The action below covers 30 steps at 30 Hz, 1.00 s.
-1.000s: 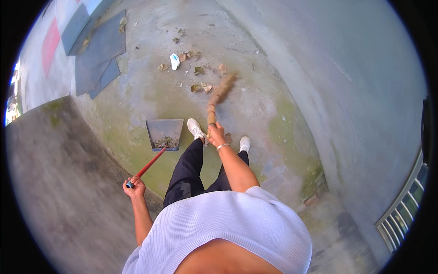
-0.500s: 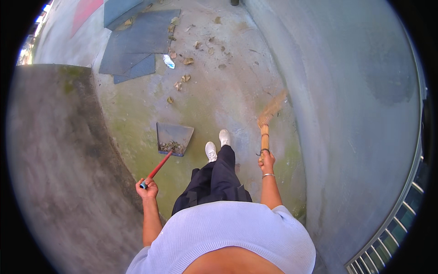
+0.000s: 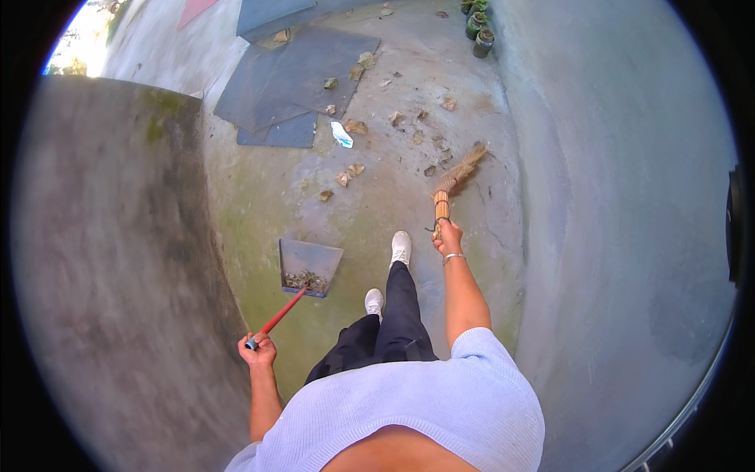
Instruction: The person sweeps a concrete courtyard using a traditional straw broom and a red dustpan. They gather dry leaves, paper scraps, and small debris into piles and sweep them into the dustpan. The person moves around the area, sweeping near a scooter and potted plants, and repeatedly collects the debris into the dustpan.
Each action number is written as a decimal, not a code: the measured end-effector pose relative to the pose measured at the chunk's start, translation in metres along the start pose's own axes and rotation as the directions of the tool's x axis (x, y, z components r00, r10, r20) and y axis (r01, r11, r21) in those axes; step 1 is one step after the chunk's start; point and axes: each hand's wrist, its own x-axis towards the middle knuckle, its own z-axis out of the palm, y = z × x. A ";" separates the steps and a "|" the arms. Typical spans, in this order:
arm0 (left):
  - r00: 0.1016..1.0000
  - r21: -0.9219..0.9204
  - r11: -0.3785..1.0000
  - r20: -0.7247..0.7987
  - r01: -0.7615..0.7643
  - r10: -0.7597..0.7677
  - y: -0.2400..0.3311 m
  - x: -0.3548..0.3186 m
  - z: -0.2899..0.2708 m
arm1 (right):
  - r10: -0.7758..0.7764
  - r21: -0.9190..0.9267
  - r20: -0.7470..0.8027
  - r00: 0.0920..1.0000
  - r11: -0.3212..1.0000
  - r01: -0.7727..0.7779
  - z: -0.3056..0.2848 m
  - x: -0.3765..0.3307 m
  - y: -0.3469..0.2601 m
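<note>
My left hand [image 3: 257,348] is closed round the top of a red handle that ends in a blue cap. At its lower end is a grey dustpan [image 3: 324,258], with a heap of dry leaf litter [image 3: 305,280] lying at its back. My right hand [image 3: 448,236] grips the bound stalk handle of a short straw broom [image 3: 458,171]. The broom's bristles spread forward and right, over or on the floor near the right wall; whether they touch it I cannot tell. Dry leaves [image 3: 431,169] lie just left of the bristles.
More dry leaves [image 3: 356,126] and a crumpled white-and-blue wrapper [image 3: 341,134] lie ahead on the concrete floor. Dark flat sheets [image 3: 299,75] rest at the far left. Several potted plants [image 3: 483,43] stand along the right wall [image 3: 598,173]. A low stained wall [image 3: 118,236] runs on the left.
I have stepped forward, my right foot now ahead. The broom has reached further forward, closer to the scattered leaves. The dustpan stays at my left side, and pots have come into view.
</note>
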 end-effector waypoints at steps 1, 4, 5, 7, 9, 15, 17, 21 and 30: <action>1.000 -0.024 1.000 -0.001 -0.009 0.009 -0.001 0.004 -0.003 | -0.021 -0.013 0.052 0.998 1.000 0.022 0.009 -0.001 -0.008; 0.998 -0.108 0.993 -0.034 -0.051 0.047 -0.004 0.010 -0.010 | -0.173 -0.168 0.103 0.979 0.967 0.189 0.015 -0.014 -0.013; 0.997 -0.137 0.988 -0.051 -0.069 0.063 -0.005 0.012 -0.013 | -0.267 -0.318 0.148 0.952 0.899 0.301 0.010 -0.015 -0.002; 0.997 -0.190 0.979 -0.032 -0.068 0.063 -0.001 0.017 -0.026 | -0.431 -0.521 0.286 0.856 0.680 0.516 0.000 -0.013 0.040; 0.996 -0.261 0.961 -0.042 -0.089 0.081 0.009 0.026 -0.043 | -0.424 -0.633 0.418 0.803 0.498 0.592 0.017 -0.029 0.081; 0.987 -0.344 0.926 -0.096 -0.154 0.128 0.032 0.065 -0.095 | -0.117 -0.769 0.619 0.776 0.110 0.630 0.107 0.002 0.189; 0.988 -0.382 0.912 -0.102 -0.149 0.118 0.025 0.073 -0.118 | -0.088 -0.760 0.647 0.757 0.006 0.650 0.124 0.033 0.206; 0.993 -0.406 0.907 -0.071 -0.112 0.091 0.047 0.119 -0.158 | -0.401 -0.769 0.615 0.679 -0.112 0.630 0.153 0.106 0.196; 0.986 -0.439 0.888 -0.145 -0.139 0.082 0.045 0.158 -0.142 | -0.705 -0.808 0.486 0.518 -0.135 0.573 0.185 0.084 0.000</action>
